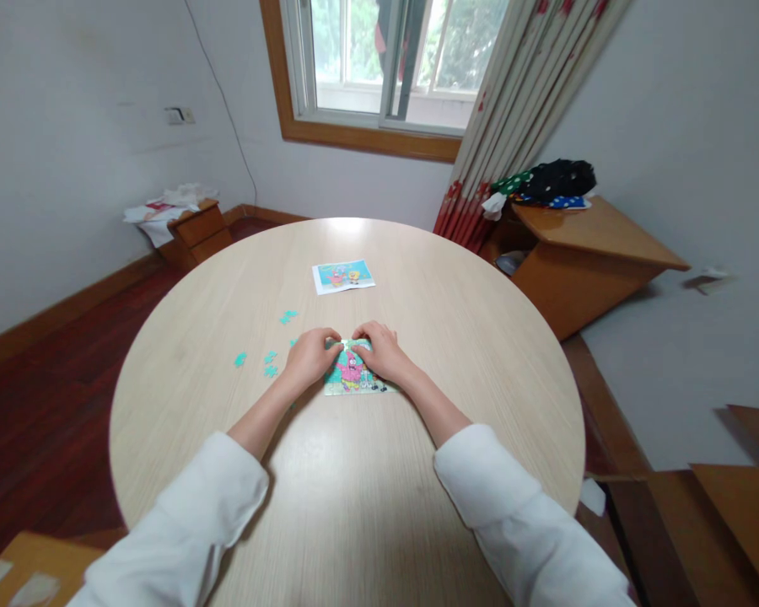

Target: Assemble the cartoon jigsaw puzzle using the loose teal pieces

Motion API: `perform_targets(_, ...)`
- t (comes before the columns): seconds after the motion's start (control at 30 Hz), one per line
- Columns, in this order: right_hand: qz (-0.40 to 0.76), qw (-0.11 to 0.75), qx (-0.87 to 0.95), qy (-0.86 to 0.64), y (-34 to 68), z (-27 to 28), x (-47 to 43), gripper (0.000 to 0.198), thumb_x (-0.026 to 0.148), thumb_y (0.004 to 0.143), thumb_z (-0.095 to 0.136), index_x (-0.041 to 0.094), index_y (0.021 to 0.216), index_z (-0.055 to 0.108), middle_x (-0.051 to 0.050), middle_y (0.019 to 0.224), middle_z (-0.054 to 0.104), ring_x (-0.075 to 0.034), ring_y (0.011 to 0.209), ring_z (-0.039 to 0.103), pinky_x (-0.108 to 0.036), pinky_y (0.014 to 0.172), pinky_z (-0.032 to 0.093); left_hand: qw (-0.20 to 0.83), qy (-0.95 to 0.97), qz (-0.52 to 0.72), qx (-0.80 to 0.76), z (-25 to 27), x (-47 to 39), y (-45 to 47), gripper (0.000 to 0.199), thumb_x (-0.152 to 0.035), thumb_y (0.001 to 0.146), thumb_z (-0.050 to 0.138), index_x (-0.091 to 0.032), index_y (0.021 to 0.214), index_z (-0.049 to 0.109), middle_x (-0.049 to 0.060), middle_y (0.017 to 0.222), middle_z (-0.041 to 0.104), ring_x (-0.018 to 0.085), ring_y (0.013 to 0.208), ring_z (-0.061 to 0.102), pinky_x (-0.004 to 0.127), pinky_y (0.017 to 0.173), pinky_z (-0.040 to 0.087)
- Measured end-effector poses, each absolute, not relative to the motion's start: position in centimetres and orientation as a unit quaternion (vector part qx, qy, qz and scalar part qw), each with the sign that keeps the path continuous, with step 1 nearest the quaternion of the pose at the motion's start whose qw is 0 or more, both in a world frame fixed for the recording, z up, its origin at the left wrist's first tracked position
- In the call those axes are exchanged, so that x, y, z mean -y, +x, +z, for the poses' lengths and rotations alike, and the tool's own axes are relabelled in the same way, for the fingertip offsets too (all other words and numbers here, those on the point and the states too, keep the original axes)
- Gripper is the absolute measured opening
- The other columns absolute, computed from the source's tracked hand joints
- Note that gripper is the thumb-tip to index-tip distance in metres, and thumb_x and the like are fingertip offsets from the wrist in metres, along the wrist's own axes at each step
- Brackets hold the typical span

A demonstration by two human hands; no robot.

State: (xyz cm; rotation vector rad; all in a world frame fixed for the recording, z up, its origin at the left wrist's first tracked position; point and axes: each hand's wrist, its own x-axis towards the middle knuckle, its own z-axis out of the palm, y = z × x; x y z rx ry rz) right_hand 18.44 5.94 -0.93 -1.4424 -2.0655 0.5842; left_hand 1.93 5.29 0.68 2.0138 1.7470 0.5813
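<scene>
A mostly assembled jigsaw puzzle (352, 373) lies flat on the round table, with a pink cartoon starfish on a turquoise ground. My left hand (313, 356) is closed at its upper left edge, thumb and fingers bent together on the puzzle. From the other side, my right hand (381, 351) grips the upper right part in the same way and covers some of the picture. Between the fingertips a pale gap or piece shows at the top edge; which it is I cannot tell. Left of my left hand lie several loose turquoise puzzle pieces (271, 370).
Beyond my hands, a printed reference picture (344, 276) rests on the round table (455, 320). A wooden cabinet (582, 261) with cloths on top stands at the right. At the far left is a small wooden stand (203, 232) under papers. Behind the table hangs a curtain (499, 110).
</scene>
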Motion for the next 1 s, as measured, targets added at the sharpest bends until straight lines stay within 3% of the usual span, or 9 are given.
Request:
perform_targets(0.3,0.242,0.286,0.749,-0.547,18.3,-0.5,-5.9,0.009,0.017,0.078,0.061,0.02,0.086,0.061,-0.003,0.095,0.066,-0.019,0.095,0.057,-0.038,0.088,0.033,0.215,0.73,0.212,-0.613,0.5,-5.3,2.0,0.023,-0.027,0.078,0.055,-0.019,0.094,0.07,0.005,0.078,0.07,0.021,0.077,0.064,0.028,0.069,0.043)
perform_targets(0.63,0.271,0.305,0.733,-0.545,18.4,-0.6,-6.1,0.015,0.013,0.078,0.054,0.021,0.084,0.065,-0.001,0.09,0.069,-0.018,0.091,0.061,-0.037,0.089,0.038,0.216,0.749,0.242,-0.578,-0.5,-6.0,2.4,0.027,-0.031,0.081,0.055,-0.019,0.099,0.072,0.009,0.098,0.071,0.023,0.092,0.062,0.031,0.08,0.044)
perform_targets(1.0,0.277,0.311,0.74,-0.529,18.6,-0.5,-6.1,0.013,0.015,0.078,0.057,0.02,0.086,0.065,-0.002,0.09,0.07,-0.017,0.088,0.062,-0.036,0.089,0.04,0.245,0.714,0.259,-0.602,-0.9,-6.5,2.9,0.022,-0.029,0.076,0.059,-0.016,0.086,0.073,0.006,0.079,0.07,0.019,0.075,0.06,0.028,0.067,0.042)
